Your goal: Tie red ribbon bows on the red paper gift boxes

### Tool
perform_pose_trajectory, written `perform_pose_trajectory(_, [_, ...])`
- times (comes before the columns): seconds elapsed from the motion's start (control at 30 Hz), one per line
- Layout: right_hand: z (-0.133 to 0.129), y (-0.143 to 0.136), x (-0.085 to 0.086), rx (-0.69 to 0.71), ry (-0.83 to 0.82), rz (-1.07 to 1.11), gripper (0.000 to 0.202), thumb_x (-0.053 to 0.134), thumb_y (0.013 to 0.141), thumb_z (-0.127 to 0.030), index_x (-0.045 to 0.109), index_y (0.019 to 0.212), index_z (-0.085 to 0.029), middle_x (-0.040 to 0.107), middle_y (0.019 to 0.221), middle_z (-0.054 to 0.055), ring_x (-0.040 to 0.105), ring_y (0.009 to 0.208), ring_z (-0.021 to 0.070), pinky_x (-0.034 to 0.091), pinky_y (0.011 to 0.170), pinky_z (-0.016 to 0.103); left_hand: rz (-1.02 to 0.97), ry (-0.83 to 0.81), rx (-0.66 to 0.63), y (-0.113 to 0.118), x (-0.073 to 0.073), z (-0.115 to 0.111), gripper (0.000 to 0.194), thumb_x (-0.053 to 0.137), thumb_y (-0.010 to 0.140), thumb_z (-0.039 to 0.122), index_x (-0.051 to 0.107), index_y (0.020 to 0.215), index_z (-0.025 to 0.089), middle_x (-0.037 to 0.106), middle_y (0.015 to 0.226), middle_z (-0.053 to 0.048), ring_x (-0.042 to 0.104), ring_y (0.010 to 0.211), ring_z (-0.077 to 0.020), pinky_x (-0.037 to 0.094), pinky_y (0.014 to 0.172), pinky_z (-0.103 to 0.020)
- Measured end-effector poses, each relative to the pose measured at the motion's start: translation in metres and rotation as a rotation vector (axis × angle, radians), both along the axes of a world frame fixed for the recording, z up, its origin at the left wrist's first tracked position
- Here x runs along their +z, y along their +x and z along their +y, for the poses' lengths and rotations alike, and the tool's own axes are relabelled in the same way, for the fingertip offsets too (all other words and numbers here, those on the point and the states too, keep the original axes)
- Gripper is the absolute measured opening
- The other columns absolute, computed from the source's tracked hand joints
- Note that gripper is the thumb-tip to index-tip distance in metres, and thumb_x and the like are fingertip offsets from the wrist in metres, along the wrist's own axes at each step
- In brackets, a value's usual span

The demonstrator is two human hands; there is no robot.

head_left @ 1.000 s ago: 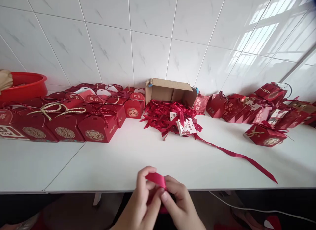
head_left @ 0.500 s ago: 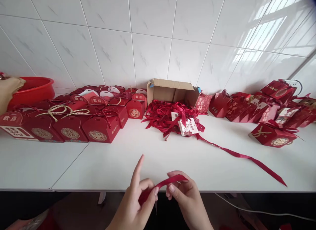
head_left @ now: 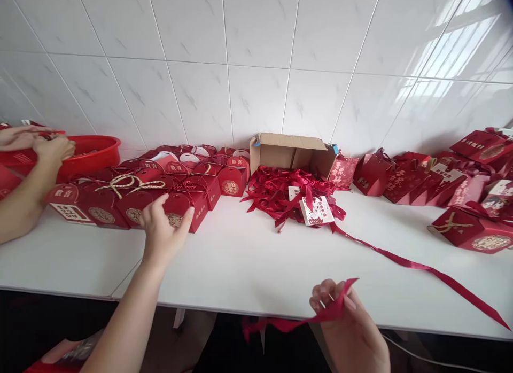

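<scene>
My left hand (head_left: 162, 228) reaches out to a red gift box (head_left: 196, 202) at the front right of the left-hand group, its thumb and fingers spread around the box's near side. Whether the fingers touch it I cannot tell. Twisted red cord is tied over the top of that box. Near the table's front edge, my right hand (head_left: 352, 319) pinches a dark red ribbon (head_left: 292, 324). One short end sticks up past the fingers, and the rest trails left beyond the edge, blurred.
Red ribbons (head_left: 276, 194) spill from an open cardboard box (head_left: 290, 140), with white printed cards (head_left: 316, 210) on them. One ribbon strand (head_left: 420, 266) stretches right. More red boxes (head_left: 476, 228) stand at right. A co-worker's hands (head_left: 54, 146) are at a red basin (head_left: 100, 143).
My left hand has let go of the ribbon and moved forward left to the gift box. My right hand has shifted right, keeping the ribbon. A co-worker's hands have come into view at left.
</scene>
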State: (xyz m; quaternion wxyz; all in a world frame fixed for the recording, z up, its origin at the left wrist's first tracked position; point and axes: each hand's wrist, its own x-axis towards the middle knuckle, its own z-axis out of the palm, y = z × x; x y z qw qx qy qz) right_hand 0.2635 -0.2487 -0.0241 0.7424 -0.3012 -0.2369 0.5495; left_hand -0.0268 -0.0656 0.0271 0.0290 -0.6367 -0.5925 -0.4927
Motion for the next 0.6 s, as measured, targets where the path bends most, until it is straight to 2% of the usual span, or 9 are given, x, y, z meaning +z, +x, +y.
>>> perform_pose_trajectory(0.07, [-0.002, 0.003, 0.001, 0.0, 0.022, -0.005, 0.017, 0.059, 0.081, -0.035, 0.064, 0.071, -0.022, 0.051, 0.076, 0.005, 0.051, 0.072, 0.0193, 0.045, 0.065, 0.034, 0.171, -0.09, 0.066, -0.01, -0.001, 0.022, 0.068, 0.06, 0.079, 0.05, 0.044, 0.132, 0.011, 0.042, 0.133, -0.026, 0.03, 0.129, -0.0444, 0.028, 0.101, -0.06])
perform_pose_trajectory(0.13, [-0.003, 0.004, 0.003, 0.007, 0.023, -0.033, 0.019, 0.059, 0.081, -0.036, 0.062, 0.069, -0.021, 0.049, 0.072, 0.004, 0.05, 0.069, 0.0188, 0.043, 0.063, 0.034, 0.306, -0.167, 0.09, -0.013, -0.008, 0.029, 0.061, 0.06, 0.078, 0.052, 0.051, 0.126, 0.015, 0.038, 0.137, -0.027, 0.025, 0.129, -0.0496, 0.024, 0.098, -0.067])
perform_pose_trajectory(0.23, [-0.005, 0.005, 0.007, 0.017, -0.013, -0.066, 0.021, 0.062, 0.079, -0.038, 0.062, 0.067, -0.021, 0.049, 0.07, 0.004, 0.048, 0.068, 0.018, 0.042, 0.063, 0.033, 0.371, -0.141, 0.105, -0.013, -0.021, 0.025, 0.048, 0.057, 0.083, 0.047, 0.055, 0.124, 0.022, 0.033, 0.142, -0.024, 0.019, 0.131, -0.0511, 0.023, 0.094, -0.072])
perform_pose_trajectory(0.33, [-0.005, 0.006, 0.012, 0.024, -0.05, -0.08, 0.023, 0.064, 0.079, -0.04, 0.061, 0.066, -0.021, 0.049, 0.069, 0.003, 0.048, 0.068, 0.0173, 0.041, 0.064, 0.032, 0.37, -0.093, 0.041, -0.012, -0.027, 0.016, 0.041, 0.055, 0.085, 0.041, 0.06, 0.121, 0.021, 0.039, 0.138, -0.021, 0.021, 0.132, -0.0469, 0.026, 0.099, -0.066])
perform_pose_trajectory(0.4, [-0.006, 0.008, 0.012, 0.017, -0.045, -0.092, 0.024, 0.066, 0.078, -0.041, 0.061, 0.066, -0.021, 0.049, 0.067, 0.002, 0.048, 0.066, 0.0171, 0.04, 0.063, 0.032, 0.378, -0.065, -0.087, -0.01, -0.024, 0.005, 0.039, 0.058, 0.083, 0.039, 0.064, 0.117, 0.023, 0.046, 0.134, -0.017, 0.028, 0.131, -0.042, 0.026, 0.106, -0.06])
perform_pose_trajectory(0.47, [-0.006, 0.011, 0.009, 0.001, -0.035, -0.095, 0.025, 0.066, 0.078, -0.042, 0.06, 0.065, -0.021, 0.05, 0.066, 0.002, 0.048, 0.065, 0.017, 0.04, 0.062, 0.032, 0.376, -0.093, -0.298, -0.005, -0.017, -0.012, 0.04, 0.063, 0.079, 0.036, 0.064, 0.119, 0.029, 0.048, 0.134, -0.011, 0.032, 0.13, -0.0373, 0.025, 0.11, -0.055])
perform_pose_trajectory(0.57, [-0.007, 0.015, 0.0, -0.012, -0.067, -0.117, 0.022, 0.066, 0.079, -0.039, 0.06, 0.068, -0.021, 0.051, 0.064, 0.001, 0.047, 0.058, 0.0139, 0.037, 0.056, 0.029, 0.334, -0.301, -0.725, 0.008, -0.009, -0.044, 0.045, 0.059, 0.082, 0.027, 0.059, 0.126, 0.038, 0.039, 0.147, -0.003, 0.027, 0.137, -0.0329, 0.028, 0.112, -0.052])
perform_pose_trajectory(0.6, [-0.007, 0.016, -0.003, -0.006, -0.087, -0.144, 0.02, 0.066, 0.08, -0.038, 0.06, 0.071, -0.022, 0.052, 0.064, 0.0, 0.045, 0.054, 0.0123, 0.035, 0.054, 0.027, 0.319, -0.366, -0.83, 0.013, -0.007, -0.054, 0.044, 0.056, 0.084, 0.024, 0.059, 0.124, 0.039, 0.035, 0.15, 0.0, 0.022, 0.141, -0.0322, 0.027, 0.111, -0.053])
